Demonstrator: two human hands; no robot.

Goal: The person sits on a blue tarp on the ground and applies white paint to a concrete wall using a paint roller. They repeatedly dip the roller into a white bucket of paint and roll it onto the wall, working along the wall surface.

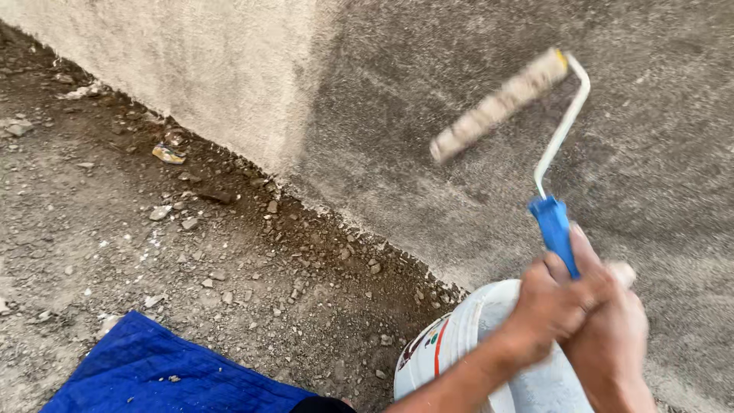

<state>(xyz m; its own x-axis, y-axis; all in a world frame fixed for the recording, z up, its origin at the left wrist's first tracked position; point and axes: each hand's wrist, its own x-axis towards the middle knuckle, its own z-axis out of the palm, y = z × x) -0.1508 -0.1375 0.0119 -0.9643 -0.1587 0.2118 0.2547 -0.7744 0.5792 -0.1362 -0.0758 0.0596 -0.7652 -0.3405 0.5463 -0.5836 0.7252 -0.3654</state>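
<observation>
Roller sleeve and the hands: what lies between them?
Head view: a bent white wire frame and the blue handle link the roller sleeve to both hands.

Rough plastered wall [229, 69], pale on the left part and darker grey to the right. Below the wall runs dirt ground [115, 245] with loose stones, rubble piled along its base. Plain daylight.

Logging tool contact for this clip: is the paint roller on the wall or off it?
Cannot tell. The roller sleeve is motion-blurred in front of the wall; both hands grip the blue handle.
</observation>
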